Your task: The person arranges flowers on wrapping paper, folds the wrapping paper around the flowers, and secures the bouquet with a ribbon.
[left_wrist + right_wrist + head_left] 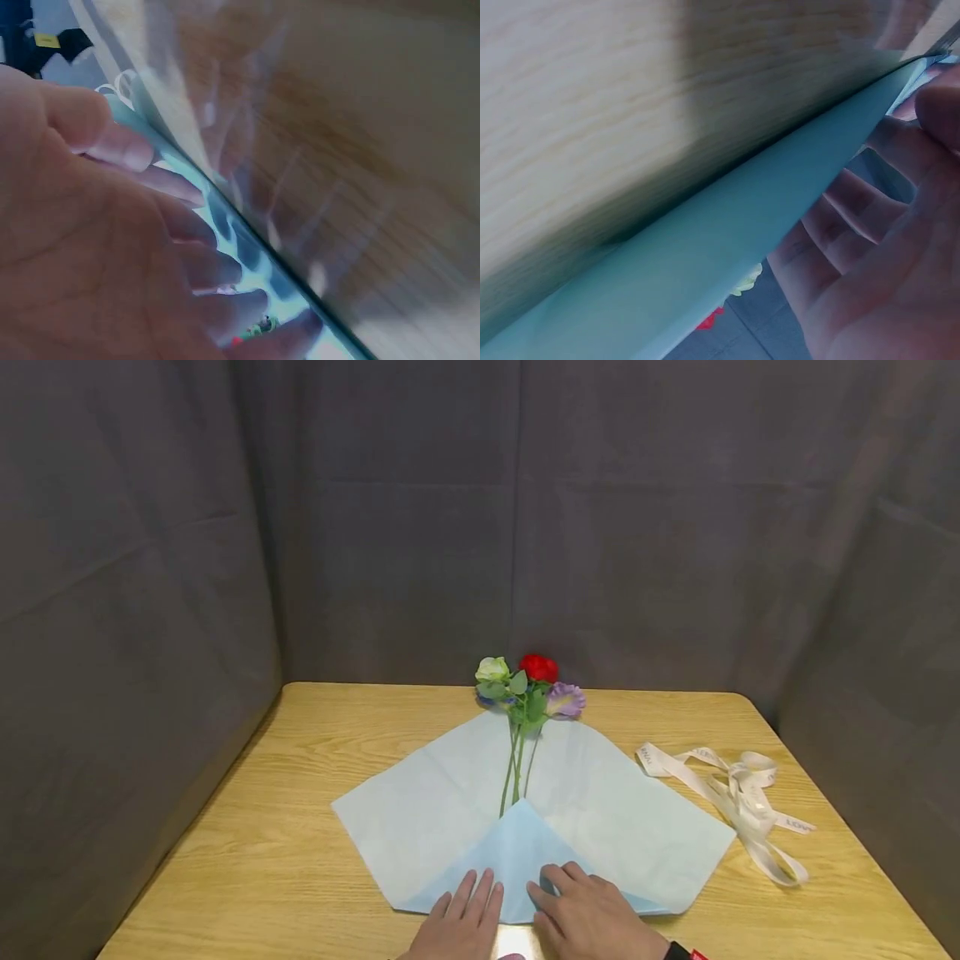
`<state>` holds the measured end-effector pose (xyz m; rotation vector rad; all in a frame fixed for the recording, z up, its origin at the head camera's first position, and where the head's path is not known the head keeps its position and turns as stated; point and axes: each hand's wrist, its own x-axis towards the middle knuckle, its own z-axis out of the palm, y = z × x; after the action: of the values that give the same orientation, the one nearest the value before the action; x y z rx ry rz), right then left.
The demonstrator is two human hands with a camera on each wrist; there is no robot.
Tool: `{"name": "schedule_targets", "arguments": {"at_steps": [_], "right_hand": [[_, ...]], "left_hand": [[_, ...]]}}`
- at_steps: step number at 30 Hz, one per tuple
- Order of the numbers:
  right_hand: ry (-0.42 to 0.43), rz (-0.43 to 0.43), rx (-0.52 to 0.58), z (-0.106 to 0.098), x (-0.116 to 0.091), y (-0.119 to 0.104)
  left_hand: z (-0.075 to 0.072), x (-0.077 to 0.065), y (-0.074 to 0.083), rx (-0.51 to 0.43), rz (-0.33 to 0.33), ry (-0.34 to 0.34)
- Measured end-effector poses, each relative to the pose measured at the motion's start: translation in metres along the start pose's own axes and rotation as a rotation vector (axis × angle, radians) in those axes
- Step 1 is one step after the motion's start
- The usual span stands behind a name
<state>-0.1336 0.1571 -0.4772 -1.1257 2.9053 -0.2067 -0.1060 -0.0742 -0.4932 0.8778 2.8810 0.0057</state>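
Note:
A sheet of pale blue wrapping paper (pixel 435 802) lies on the table with its near corner folded up into a darker blue triangle (pixel 517 843). Over its middle lie artificial flowers: a red bloom (pixel 539 667), a white-green rose (pixel 492 669) and a purple bloom (pixel 566 700); the fold covers the lower ends of their green stems (pixel 516 768). My left hand (pixel 461 918) rests flat, fingers straight, on the fold's left part near the bottom edge. To its right, my right hand (pixel 592 910) touches the fold with slightly bent fingers, its palm showing in the right wrist view.
A loose heap of white printed ribbon (pixel 750 802) lies on the right side of the wooden table (pixel 300 843), close to the paper's right corner. Dark grey cloth (pixel 405 527) hangs behind the table and along both sides.

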Motion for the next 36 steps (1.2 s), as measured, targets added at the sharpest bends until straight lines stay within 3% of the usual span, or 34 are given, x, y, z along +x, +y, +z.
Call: {"name": "schedule_targets", "arguments": {"at_steps": [4,6,8,14,17,27,33,36], "right_hand": [[-0.052,0.056,-0.010,0.003,-0.001,-0.006],[-0.082,0.080,-0.035,0.006,-0.001,-0.010],[-0.055,0.064,-0.104,0.012,-0.003,-0.013],[0.269,-0.087,-0.436,0.037,-0.011,-0.015],[0.366,-0.112,-0.525,0.049,-0.014,-0.012],[0.524,-0.118,-0.576,0.074,-0.024,0.001],[0.551,-0.102,-0.566,0.076,-0.032,0.011],[0.543,-0.075,-0.551,0.076,-0.039,0.015]], "left_hand": [[0.002,0.010,0.007,-0.038,-0.111,-0.081],[0.004,0.010,0.008,-0.018,-0.133,-0.084],[0.006,0.010,0.009,-0.001,-0.143,-0.079],[0.008,0.010,0.009,0.034,-0.150,-0.079],[0.009,0.010,0.009,0.035,-0.136,-0.070],[0.014,0.004,0.005,0.064,-0.084,0.000],[0.014,-0.001,0.003,0.129,-0.079,0.044],[0.014,0.000,0.003,0.122,-0.078,0.034]]}}
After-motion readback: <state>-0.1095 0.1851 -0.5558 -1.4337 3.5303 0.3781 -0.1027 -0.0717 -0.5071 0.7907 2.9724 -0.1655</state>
